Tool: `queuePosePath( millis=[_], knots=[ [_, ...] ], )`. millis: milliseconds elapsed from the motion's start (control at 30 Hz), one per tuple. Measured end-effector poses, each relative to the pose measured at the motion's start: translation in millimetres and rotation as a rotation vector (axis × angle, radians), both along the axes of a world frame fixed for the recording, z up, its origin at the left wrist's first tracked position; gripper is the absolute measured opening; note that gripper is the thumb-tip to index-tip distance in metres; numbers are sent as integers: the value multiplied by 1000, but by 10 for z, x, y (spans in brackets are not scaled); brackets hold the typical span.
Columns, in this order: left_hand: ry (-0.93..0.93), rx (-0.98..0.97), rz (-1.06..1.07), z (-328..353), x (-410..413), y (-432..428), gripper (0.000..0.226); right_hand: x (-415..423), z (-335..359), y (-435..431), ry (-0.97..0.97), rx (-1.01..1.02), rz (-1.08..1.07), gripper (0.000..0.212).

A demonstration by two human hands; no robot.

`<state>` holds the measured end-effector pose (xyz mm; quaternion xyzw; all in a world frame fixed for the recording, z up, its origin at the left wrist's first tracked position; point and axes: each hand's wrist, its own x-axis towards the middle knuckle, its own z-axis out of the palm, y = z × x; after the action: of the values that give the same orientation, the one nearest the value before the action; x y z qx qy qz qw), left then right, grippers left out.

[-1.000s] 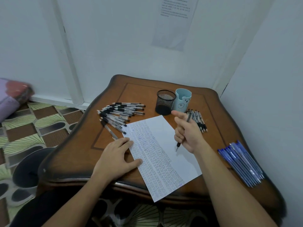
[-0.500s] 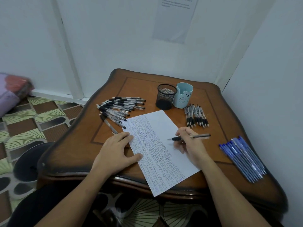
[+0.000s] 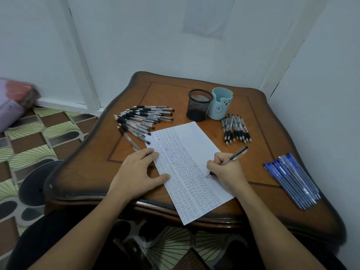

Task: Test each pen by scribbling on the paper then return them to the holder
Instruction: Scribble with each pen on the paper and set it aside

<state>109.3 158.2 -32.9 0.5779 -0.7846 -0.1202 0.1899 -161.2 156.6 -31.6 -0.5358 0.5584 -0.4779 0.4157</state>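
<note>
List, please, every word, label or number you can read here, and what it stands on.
No text can be read.
Paper: rows of small scribbles, illegible.
Wall notice: blurred, unreadable.
Blue holder: a drawn bear face, no words.
Pen piles and the pen in the right hand: any barrel print too small to tell.

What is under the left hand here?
The left hand lies flat across the left edge of the paper, fingertips and thumb on the sheet, palm over the table. A loose pen reaches its fingers; whether its end lies beneath is covered.
</note>
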Motion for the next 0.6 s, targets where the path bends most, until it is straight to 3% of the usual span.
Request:
queuePosePath(
  millis=[600],
  knots=[
    [-21,-7,-2,6,-5,-1,97,-6,14,16,35,11,79,48]
  ],
)
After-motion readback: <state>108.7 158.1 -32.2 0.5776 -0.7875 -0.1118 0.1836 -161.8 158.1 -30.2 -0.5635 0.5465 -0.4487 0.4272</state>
